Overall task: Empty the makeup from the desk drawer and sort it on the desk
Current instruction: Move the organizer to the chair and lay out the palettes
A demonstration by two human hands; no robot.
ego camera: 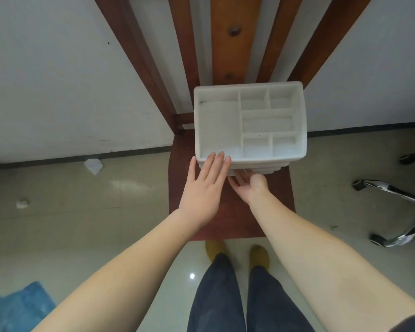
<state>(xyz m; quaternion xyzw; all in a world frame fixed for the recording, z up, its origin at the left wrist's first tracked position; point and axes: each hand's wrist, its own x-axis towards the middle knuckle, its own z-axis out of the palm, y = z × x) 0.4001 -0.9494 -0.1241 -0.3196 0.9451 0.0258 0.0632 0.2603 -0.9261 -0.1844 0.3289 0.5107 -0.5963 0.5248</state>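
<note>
Head view, setting: a person stands over a wooden chair (pixel 230 212), looking straight down; the chair's brown seat faces the camera and its slatted back rises against a pale wall (pixel 58 80)

Organizer: a white plastic organizer (pixel 249 123) sits on the chair seat, close to the backrest; its top tray is split into one large compartment on the left and several smaller ones on the right; every compartment that shows holds nothing visible

Drawer: a shallow white drawer front (pixel 252 170) shows at the near face of the organizer, under the top tray; whether it is pulled out cannot be told; what lies inside is hidden

Left hand: the left hand (pixel 205 188) lies flat with fingers straight and together; its fingertips (pixel 219 156) rest on the near left rim of the organizer; it grips nothing

Right hand: the right hand (pixel 248 185) reaches to the drawer front, palm turned up; its fingers run under the organizer's near edge and are partly hidden; whether they grasp the drawer cannot be told

Floor: pale glossy tiles (pixel 106 212); crumpled white paper (pixel 94 166) near the wall; a blue cloth (pixel 17 307) at lower left; a chrome chair base (pixel 393 200) with castors at right

Person: dark trousers (pixel 237 295) and yellow shoes (pixel 259 256) show below the seat
</note>
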